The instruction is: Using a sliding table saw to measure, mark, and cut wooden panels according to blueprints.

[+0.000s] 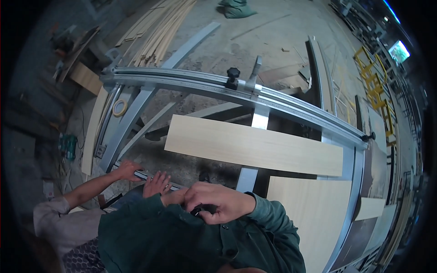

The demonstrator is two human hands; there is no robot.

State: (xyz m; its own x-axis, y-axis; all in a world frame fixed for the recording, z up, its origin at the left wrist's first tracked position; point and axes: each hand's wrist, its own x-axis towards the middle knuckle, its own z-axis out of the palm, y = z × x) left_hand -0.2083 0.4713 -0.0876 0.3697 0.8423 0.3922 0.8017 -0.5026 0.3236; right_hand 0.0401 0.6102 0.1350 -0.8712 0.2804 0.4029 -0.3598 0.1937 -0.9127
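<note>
Fingers of the right hand (221, 201) clamp a small black object (207, 208) before the green jacket (168, 236), wrist bent inward. The left hand (174, 198) meets it, fingertips covered; whether they grip, I cannot tell.

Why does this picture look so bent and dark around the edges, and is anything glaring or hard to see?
In the head view, the fisheye lens bows the long metal rail and leaves black corners; also there, the bright patch at upper right looks washed out, gloom on the left obscures a green object, and dark shadow lies beneath the long pale board.
</note>
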